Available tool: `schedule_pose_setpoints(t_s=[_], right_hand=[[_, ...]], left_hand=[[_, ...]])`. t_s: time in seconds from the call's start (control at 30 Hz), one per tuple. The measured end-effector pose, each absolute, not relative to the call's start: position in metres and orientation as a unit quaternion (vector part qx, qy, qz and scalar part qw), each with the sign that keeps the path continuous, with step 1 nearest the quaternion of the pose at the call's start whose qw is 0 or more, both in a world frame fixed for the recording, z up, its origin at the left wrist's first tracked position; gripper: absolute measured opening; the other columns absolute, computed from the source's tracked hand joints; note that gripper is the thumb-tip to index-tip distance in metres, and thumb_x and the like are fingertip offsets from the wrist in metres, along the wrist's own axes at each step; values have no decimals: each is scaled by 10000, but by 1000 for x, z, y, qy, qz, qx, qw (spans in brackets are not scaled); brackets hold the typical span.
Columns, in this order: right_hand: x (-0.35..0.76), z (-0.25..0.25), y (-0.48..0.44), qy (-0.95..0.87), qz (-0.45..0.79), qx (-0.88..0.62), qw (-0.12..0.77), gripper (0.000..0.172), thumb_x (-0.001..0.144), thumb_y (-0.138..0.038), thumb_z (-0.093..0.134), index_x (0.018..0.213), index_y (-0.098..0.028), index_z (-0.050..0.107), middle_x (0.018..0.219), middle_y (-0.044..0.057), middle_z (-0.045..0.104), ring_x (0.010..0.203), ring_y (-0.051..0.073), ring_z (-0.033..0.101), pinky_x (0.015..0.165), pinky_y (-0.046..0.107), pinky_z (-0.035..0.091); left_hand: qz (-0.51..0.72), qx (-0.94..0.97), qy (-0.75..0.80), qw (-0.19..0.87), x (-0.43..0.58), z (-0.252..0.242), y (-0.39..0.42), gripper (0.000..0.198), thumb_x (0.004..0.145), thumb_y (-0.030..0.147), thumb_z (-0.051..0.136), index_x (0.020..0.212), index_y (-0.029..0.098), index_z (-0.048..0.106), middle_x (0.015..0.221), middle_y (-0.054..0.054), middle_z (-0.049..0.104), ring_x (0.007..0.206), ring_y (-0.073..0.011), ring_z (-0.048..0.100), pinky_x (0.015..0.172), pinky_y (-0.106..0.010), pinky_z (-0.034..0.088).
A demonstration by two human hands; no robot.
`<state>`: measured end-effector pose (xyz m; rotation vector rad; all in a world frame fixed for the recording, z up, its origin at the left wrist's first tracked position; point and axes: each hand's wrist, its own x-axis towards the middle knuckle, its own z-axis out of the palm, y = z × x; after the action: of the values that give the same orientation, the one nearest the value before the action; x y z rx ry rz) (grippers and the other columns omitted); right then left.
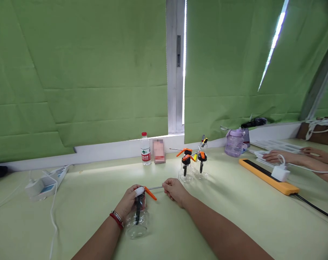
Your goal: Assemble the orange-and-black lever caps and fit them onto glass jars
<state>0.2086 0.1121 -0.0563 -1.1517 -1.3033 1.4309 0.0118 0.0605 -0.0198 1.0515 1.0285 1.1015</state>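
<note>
My left hand [130, 203] is wrapped round the top of a clear plastic oil-can bottle [137, 223] with a black pump head and an orange trigger [150, 193]. A thin metal spout [155, 188] runs from the pump to the right. My right hand [174, 190] pinches the spout's far end. The bottle rests on the pale green table [228, 202] close in front of me. A red band is on my left wrist.
Two more clear oil cans [186, 167] [201, 166] with orange triggers stand behind. A water bottle [145, 148] and a small pink card stand near the wall. A power strip [42, 185] lies left, an orange-edged bar [269, 176] with a white charger right. Another person's hands [291, 156] rest at the far right near a purple jug [234, 142].
</note>
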Motion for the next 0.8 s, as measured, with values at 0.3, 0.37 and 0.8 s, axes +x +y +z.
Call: schedule_pose_setpoints(t_s=[0.3,0.37,0.8], right_hand=[[209,-58,112,-539,570,-443,434,243,693,-378,630,700,-164,514,523,-41,532,376,55,411,346,181,305],[209,-57,112,-543,568,-432,443,235,648,-343,663,724,-165,530,543,-47,527,420,65,443,381,190,348],[214,-56,115,-633,441,-479,419,92,652,-222,631,719,-165,603,589,-20,548,512,102,493,508,243,394]], left_hand=[[473,453,447,609,12,-20,61,304,652,419,672,740,188,494,475,48,537,374,-126,507,388,-237,396],[472,450,449,611,13,-20,61,301,652,415,673,737,187,496,481,45,542,374,-125,508,391,-237,399],[499,374,461,632,6,-23,64,275,714,427,612,697,175,504,507,14,550,426,-153,555,413,-263,439]])
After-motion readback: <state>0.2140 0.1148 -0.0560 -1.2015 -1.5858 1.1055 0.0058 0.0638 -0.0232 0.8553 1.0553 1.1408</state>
